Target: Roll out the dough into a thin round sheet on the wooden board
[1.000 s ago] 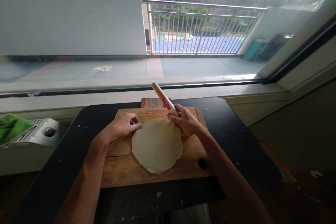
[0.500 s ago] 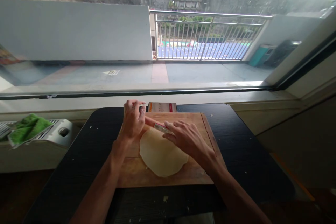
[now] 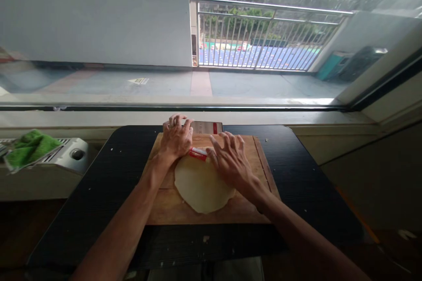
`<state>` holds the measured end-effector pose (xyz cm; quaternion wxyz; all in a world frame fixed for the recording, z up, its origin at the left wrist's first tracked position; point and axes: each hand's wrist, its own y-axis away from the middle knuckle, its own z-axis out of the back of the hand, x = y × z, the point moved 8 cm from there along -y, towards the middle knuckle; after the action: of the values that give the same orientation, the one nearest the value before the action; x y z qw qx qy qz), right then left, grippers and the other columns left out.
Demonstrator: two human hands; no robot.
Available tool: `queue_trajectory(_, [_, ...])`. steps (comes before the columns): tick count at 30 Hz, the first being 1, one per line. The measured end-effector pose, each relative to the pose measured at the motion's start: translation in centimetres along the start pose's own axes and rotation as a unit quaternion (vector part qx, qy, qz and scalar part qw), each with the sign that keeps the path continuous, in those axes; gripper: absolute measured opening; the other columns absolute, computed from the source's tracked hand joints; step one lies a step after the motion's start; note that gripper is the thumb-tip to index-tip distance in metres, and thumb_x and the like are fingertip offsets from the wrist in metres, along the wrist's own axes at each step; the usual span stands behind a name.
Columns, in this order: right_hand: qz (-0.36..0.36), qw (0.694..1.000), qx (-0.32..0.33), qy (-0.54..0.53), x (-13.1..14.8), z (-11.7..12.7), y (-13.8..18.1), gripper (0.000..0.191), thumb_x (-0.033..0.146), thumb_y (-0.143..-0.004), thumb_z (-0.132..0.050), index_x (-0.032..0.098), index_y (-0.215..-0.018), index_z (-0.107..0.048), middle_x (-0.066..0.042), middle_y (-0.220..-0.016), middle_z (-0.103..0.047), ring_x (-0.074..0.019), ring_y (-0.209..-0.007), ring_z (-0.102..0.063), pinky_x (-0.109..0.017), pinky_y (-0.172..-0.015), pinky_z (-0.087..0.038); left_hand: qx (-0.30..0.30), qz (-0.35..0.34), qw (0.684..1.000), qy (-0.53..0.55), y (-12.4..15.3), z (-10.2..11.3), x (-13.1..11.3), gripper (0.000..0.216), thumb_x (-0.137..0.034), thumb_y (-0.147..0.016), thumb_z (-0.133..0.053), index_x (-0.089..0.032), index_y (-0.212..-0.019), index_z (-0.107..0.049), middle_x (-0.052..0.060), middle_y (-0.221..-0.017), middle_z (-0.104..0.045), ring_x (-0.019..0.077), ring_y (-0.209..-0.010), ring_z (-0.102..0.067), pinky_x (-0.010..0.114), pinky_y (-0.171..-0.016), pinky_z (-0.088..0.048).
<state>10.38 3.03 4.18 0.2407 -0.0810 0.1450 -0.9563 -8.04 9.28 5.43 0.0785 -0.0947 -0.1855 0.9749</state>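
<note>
A flat, roughly round sheet of dough (image 3: 202, 186) lies on a wooden board (image 3: 165, 217). Across its far edge is a rolling pin (image 3: 198, 153); only a middle stretch with a red and white label shows between my hands. My left hand (image 3: 178, 136) rests with its palm over the pin's left part, fingers reaching forward, loosely bent and not wrapped round it. Over the right part lies my right hand (image 3: 231, 158), palm down, fingers spread apart. The pin's ends are hidden under the hands.
The board lies on a black table (image 3: 99, 189) dotted with small dough crumbs. Behind the board is a phone (image 3: 207, 127) with a lit screen. A green cloth (image 3: 33, 147) lies on a radiator (image 3: 70, 156) at the left. The window sill (image 3: 138, 117) borders the table's far side.
The pin has rolled and turned from a slant to nearly crosswise, its label now redder. My left hand has shifted right; my right hand's fingers have spread and point forward. The view has tilted slightly down.
</note>
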Motion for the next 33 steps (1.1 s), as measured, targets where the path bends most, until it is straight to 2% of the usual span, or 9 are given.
queue_trajectory(4, [-0.044,0.999,0.020,-0.012,-2.4,-0.6,-2.0,0.054,0.035,-0.120,-0.042,0.024,-0.173,-0.049,-0.023,-0.171,-0.055,-0.0455,-0.167,-0.037,-0.084,-0.133,-0.024,0.025,0.011,1.000,-0.015,-2.4,-1.4,0.9,0.047,-0.028,-0.111,-0.042,-0.020,-0.152,-0.064,0.023,-0.158,-0.061,0.0412,-0.149,-0.053,0.059,-0.119,-0.048])
queue_trajectory(8, [-0.074,0.997,0.027,0.012,-4.2,0.2,-4.0,0.054,0.032,-0.120,-0.043,0.022,-0.172,-0.051,-0.025,-0.175,-0.048,-0.0448,-0.167,-0.037,-0.081,-0.134,-0.024,0.021,0.035,0.999,-0.009,-5.1,-2.1,1.4,0.045,-0.022,-0.107,-0.041,-0.019,-0.143,-0.070,0.024,-0.148,-0.065,0.0401,-0.140,-0.059,0.058,-0.112,-0.053])
queue_trajectory(12, [-0.090,0.995,0.023,0.029,-5.4,1.2,-5.1,0.054,0.028,-0.117,-0.047,0.018,-0.169,-0.054,-0.027,-0.174,-0.050,-0.0447,-0.163,-0.042,-0.081,-0.132,-0.029,0.075,0.035,0.997,-0.002,-6.6,-2.8,0.6,0.050,-0.018,-0.103,-0.042,-0.014,-0.145,-0.070,0.029,-0.148,-0.066,0.0430,-0.140,-0.062,0.063,-0.112,-0.054])
queue_trajectory(14, [-0.080,0.996,0.034,0.023,-5.1,1.1,-4.8,0.057,0.028,-0.116,-0.047,0.017,-0.171,-0.051,-0.028,-0.173,-0.052,-0.0456,-0.164,-0.043,-0.082,-0.131,-0.030,0.105,0.027,0.994,-0.004,-6.3,-3.1,0.3,0.055,-0.018,-0.101,-0.045,-0.013,-0.151,-0.067,0.031,-0.156,-0.064,0.0443,-0.152,-0.056,0.065,-0.119,-0.051])
queue_trajectory(17, [-0.060,0.996,0.065,0.001,-3.6,0.4,-3.4,0.059,0.030,-0.117,-0.046,0.020,-0.175,-0.048,-0.025,-0.177,-0.050,-0.0456,-0.170,-0.036,-0.084,-0.133,-0.027,0.120,0.022,0.992,-0.011,-4.2,-3.4,0.8,0.063,-0.025,-0.104,-0.045,-0.015,-0.164,-0.059,0.027,-0.173,-0.055,0.0424,-0.170,-0.039,0.068,-0.131,-0.041])
queue_trajectory(20, [-0.067,0.994,0.087,-0.028,-1.6,-0.4,-1.4,0.060,0.036,-0.121,-0.042,0.018,-0.178,-0.045,-0.023,-0.181,-0.047,-0.0446,-0.174,-0.031,-0.082,-0.135,-0.025,0.098,0.015,0.994,-0.034,-0.7,-2.9,2.1,0.064,-0.032,-0.107,-0.042,-0.018,-0.168,-0.056,0.021,-0.179,-0.051,0.0394,-0.174,-0.034,0.065,-0.136,-0.037])
queue_trajectory(24, [-0.075,0.995,0.059,-0.042,0.4,0.0,0.3,0.061,0.039,-0.123,-0.038,0.016,-0.178,-0.045,-0.021,-0.182,-0.046,-0.0415,-0.175,-0.031,-0.075,-0.140,-0.021,0.053,-0.014,0.996,-0.066,2.6,-1.7,2.8,0.064,-0.029,-0.107,-0.040,-0.013,-0.167,-0.059,0.020,-0.178,-0.052,0.0373,-0.176,-0.032,0.059,-0.136,-0.040])
queue_trajectory(29, [-0.109,0.989,0.088,-0.042,-1.0,-0.2,-0.8,0.064,0.042,-0.123,-0.039,0.016,-0.181,-0.040,-0.023,-0.183,-0.044,-0.0414,-0.175,-0.031,-0.072,-0.140,-0.023,0.060,0.002,0.996,-0.073,1.3,-1.9,2.1,0.065,-0.026,-0.105,-0.042,-0.014,-0.166,-0.061,0.020,-0.177,-0.054,0.0387,-0.172,-0.040,0.061,-0.134,-0.043])
queue_trajectory(33, [-0.134,0.984,0.109,-0.044,-3.3,-0.9,-2.8,0.067,0.039,-0.121,-0.039,0.019,-0.184,-0.031,-0.023,-0.185,-0.041,-0.0445,-0.175,-0.028,-0.079,-0.136,-0.026,0.051,0.011,0.997,-0.061,-1.2,-2.5,1.5,0.066,-0.028,-0.107,-0.043,-0.016,-0.170,-0.056,0.017,-0.178,-0.053,0.0377,-0.173,-0.039,0.060,-0.137,-0.039])
